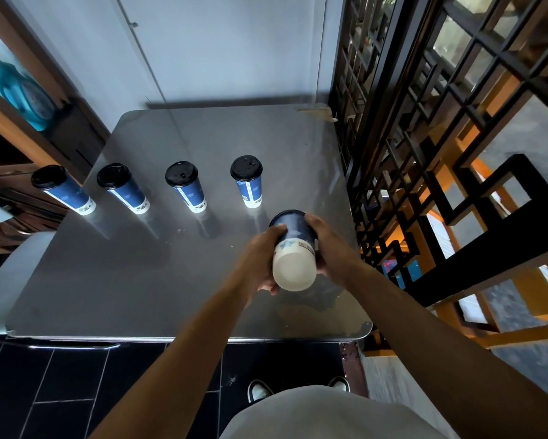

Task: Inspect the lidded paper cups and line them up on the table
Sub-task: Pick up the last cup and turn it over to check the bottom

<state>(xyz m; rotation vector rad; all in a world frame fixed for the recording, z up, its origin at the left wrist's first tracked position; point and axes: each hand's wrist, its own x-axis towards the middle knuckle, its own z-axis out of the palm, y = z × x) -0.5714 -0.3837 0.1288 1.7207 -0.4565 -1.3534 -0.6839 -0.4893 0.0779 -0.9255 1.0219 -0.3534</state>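
Held: blue paper cup with black lid (293, 248), tipped, base toward camera, lid away.
Grip: left hand (261, 258), right hand (325, 245) both clasping it.
Row: 4 upright cups (187, 188), grey metal table (139, 280), far-left of hands.

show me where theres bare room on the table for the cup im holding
Bare: right of the fourth cup toward the lattice; the table's near half; the far strip behind the row. Crowded: the row itself, gaps narrow.

Open tabletop front-left, row of cups mid-table
Four upright cups (184, 185) stand w/ gaps between; table (107, 280) bare nearer the person; lattice screen (424, 137) walls right edge.
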